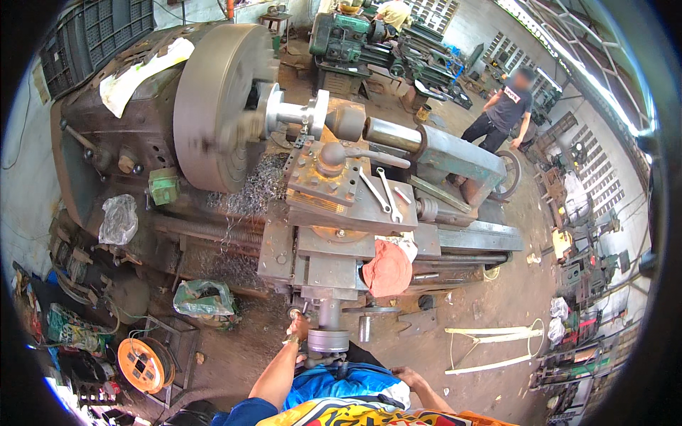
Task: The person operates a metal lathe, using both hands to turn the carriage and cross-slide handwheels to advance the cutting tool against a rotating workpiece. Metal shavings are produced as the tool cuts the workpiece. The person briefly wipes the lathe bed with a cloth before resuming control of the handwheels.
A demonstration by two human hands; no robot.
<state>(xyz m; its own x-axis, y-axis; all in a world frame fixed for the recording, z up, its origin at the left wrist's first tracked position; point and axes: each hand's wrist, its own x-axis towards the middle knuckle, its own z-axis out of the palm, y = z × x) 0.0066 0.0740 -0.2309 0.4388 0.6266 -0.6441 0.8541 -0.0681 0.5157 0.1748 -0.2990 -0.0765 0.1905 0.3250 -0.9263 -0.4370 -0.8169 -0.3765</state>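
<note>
My left hand [300, 327] is closed round a small handle at the front of the lathe carriage [328, 273], left of the round handwheel dial [328, 341]. My right hand [408, 377] lies against the blue clothing at my right side, fingers loosely extended and holding nothing. The big lathe chuck [217, 106] is blurred as if turning. A shiny flanged metal workpiece [291, 113] sits between it and the tailstock [455, 156]. In front of the workpiece stands the tool post [323, 174] with its clamping lever [376, 156]. Wrenches [383, 192] lie on the slide.
A reddish cloth [387, 268] hangs on the carriage's right side. Metal chips [259, 184] pile below the chuck. An orange cable reel [142, 365] and a green plastic bag [204, 298] are at left. Across the floor stand another person [508, 106] and a green lathe [341, 39].
</note>
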